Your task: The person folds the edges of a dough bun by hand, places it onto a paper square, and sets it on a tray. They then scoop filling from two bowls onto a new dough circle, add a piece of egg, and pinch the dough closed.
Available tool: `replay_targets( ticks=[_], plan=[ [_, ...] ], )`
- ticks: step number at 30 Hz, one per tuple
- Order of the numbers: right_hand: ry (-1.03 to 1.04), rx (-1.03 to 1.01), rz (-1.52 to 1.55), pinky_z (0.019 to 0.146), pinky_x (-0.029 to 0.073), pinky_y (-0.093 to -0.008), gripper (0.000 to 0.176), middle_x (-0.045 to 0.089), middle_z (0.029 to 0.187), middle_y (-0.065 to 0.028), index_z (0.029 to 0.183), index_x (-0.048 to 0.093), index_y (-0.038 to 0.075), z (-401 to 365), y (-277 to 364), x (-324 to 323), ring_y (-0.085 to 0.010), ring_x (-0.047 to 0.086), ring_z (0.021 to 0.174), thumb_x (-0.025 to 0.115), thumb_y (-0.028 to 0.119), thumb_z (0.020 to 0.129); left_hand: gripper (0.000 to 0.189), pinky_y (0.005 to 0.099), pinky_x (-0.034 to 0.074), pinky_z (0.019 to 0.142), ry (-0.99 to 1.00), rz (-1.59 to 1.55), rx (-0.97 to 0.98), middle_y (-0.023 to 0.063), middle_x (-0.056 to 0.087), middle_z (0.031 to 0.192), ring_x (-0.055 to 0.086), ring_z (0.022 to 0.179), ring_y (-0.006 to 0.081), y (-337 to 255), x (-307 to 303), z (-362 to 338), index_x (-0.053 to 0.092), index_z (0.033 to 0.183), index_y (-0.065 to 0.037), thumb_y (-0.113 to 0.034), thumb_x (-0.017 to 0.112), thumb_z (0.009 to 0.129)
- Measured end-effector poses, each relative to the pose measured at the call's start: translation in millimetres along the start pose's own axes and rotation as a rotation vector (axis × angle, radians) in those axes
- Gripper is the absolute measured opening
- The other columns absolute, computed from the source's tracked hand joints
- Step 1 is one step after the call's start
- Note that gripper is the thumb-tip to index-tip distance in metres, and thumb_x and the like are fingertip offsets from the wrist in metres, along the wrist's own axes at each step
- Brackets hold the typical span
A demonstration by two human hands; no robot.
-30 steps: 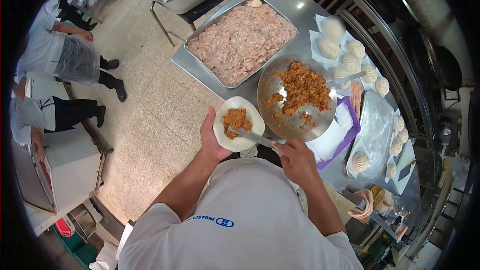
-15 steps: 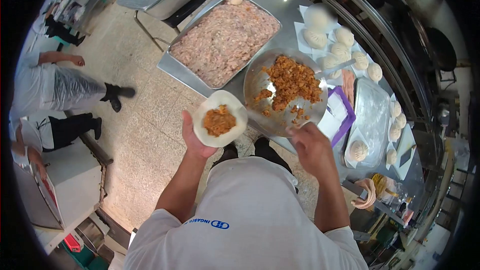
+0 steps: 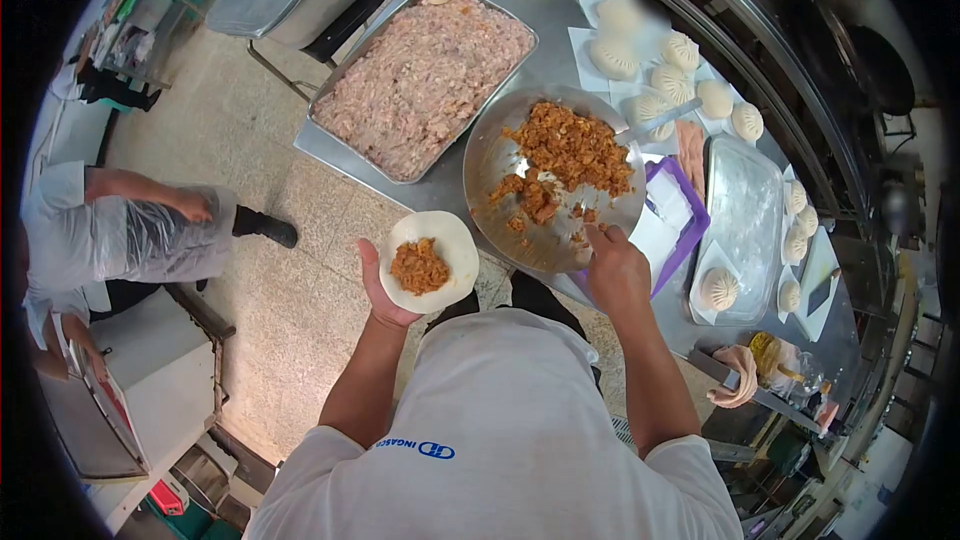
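My left hand (image 3: 385, 295) holds up a round white dough wrapper (image 3: 462, 262), its thumb raised at the left edge. On the wrapper lies a mound of orange-brown filling (image 3: 420, 267). My right hand (image 3: 612, 265) is closed at the near right rim of a steel bowl (image 3: 480, 175); what its fingers grip is too small to name. Reddish-brown filling (image 3: 575, 145) lies in the bowl, where a metal utensil (image 3: 655, 123) leans over the right rim.
A tray of pale minced filling (image 3: 420, 75) stands left of the bowl. Pleated buns (image 3: 680, 51) on papers, a purple-rimmed tray (image 3: 700, 215) and a metal tray (image 3: 745, 200) with a bun (image 3: 719, 289) are right. Co-workers (image 3: 150, 220) stand at the left.
My right hand has moved slightly up toward the filling in the bowl. The wrapper has shifted a little left and down. A co-worker at the left has moved closer.
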State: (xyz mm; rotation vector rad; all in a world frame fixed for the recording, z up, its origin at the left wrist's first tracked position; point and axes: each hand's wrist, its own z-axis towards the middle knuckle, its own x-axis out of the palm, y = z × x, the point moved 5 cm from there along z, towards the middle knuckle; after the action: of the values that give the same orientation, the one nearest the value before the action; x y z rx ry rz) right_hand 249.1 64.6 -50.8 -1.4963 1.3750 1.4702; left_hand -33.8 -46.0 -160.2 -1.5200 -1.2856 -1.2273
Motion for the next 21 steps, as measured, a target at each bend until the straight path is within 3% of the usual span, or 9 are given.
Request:
replay_targets(
  ticks=[12, 17, 21],
  plan=[
    [0.046, -0.112, 0.082, 0.068, 0.056, -0.0439, 0.038, 0.065, 0.092, -0.0139, 0.117, 0.068, 0.009, -31.8, -3.1, -6.3, -0.0342, 0.068, 0.077, 0.060, 0.003, 0.081, 0.097, 0.0578, 0.032, 0.115, -0.111, 0.044, -0.158, 0.0215, 0.041, 0.151, 0.042, 0.137, 0.0409, 30.7, -8.2, 10.9, 0.033, 0.151, -0.005, -0.077, 0.044, 0.087],
    [0.064, -0.137, 0.367, 0.063, 0.053, -0.0422, 0.036, 0.064, 0.082, -0.0133, 0.112, 0.071, 0.008, -53.0, -8.5, -7.5, -0.0315, 0.066, 0.071, 0.063, -0.002, 0.079, 0.097, 0.0571, 0.031, 0.116, -0.164, 0.035, -0.192, 0.0212, 0.040, 0.152, 0.041, 0.138, 0.0406, 48.8, -8.7, 15.0, 0.033, 0.151, -0.005, -0.077, 0.044, 0.087],
    [0.052, -0.153, 0.504, 0.063, 0.050, -0.0386, 0.035, 0.062, 0.084, -0.0130, 0.112, 0.071, 0.006, -63.3, 16.0, -5.0, -0.0308, 0.063, 0.073, 0.062, -0.006, 0.081, 0.099, 0.0572, 0.031, 0.115, -0.118, 0.022, -0.179, 0.0212, 0.039, 0.152, 0.040, 0.139, 0.0404, 52.5, 5.1, 8.2, 0.032, 0.151, -0.005, -0.078, 0.044, 0.086]
  ],
)
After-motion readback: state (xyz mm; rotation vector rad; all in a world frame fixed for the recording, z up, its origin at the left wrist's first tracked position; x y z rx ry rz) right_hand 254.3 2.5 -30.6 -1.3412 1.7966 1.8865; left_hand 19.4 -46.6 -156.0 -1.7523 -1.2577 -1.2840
